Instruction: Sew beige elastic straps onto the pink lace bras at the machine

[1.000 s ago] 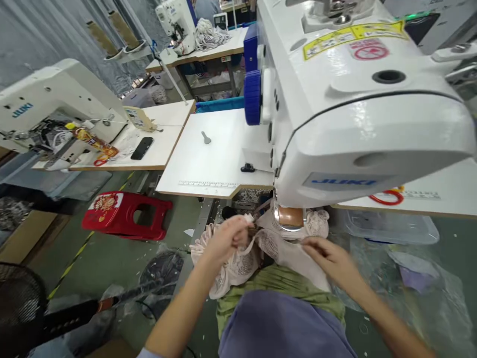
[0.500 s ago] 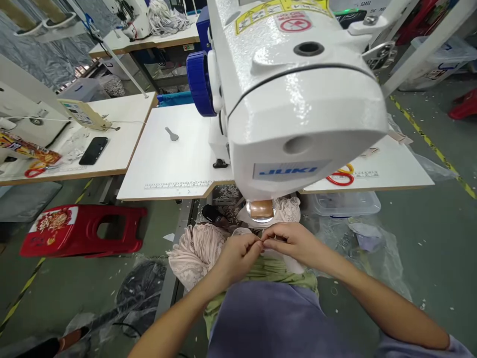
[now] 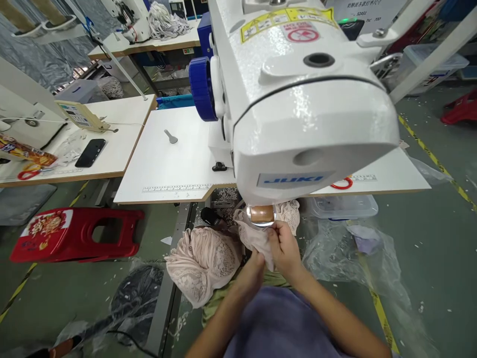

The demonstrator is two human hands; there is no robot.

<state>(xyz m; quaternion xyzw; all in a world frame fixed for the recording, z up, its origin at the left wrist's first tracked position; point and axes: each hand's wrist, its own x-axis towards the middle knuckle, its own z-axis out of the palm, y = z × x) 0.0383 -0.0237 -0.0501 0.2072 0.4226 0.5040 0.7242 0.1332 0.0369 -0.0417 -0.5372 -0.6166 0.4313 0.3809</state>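
My left hand (image 3: 254, 271) pinches the lower end of a pale pink lace bra (image 3: 254, 237). My right hand (image 3: 286, 248) grips the same bra by its right side, close under the rounded metal and tan work bed (image 3: 262, 215) of the sewing machine (image 3: 313, 134). The bra's upper part drapes against the left of that bed. More pale pink lace bras (image 3: 203, 261) lie in a bundle left of my hands. Another piece of pale lace (image 3: 289, 214) sits behind the bed at its right. The machine's overhanging head hides the needle.
A white worktable (image 3: 179, 159) holds a small grey tool (image 3: 171, 136) and red-handled scissors (image 3: 343, 184). On the left table (image 3: 112, 109) lies a black phone (image 3: 90, 152). A red stool (image 3: 78, 233) stands at floor left. Clear plastic sheeting (image 3: 335, 253) spreads at right.
My hands were pinched together below the bed. Now they are apart, the right higher near the bed and the left lower, with the bra stretched between them and raised against the bed.
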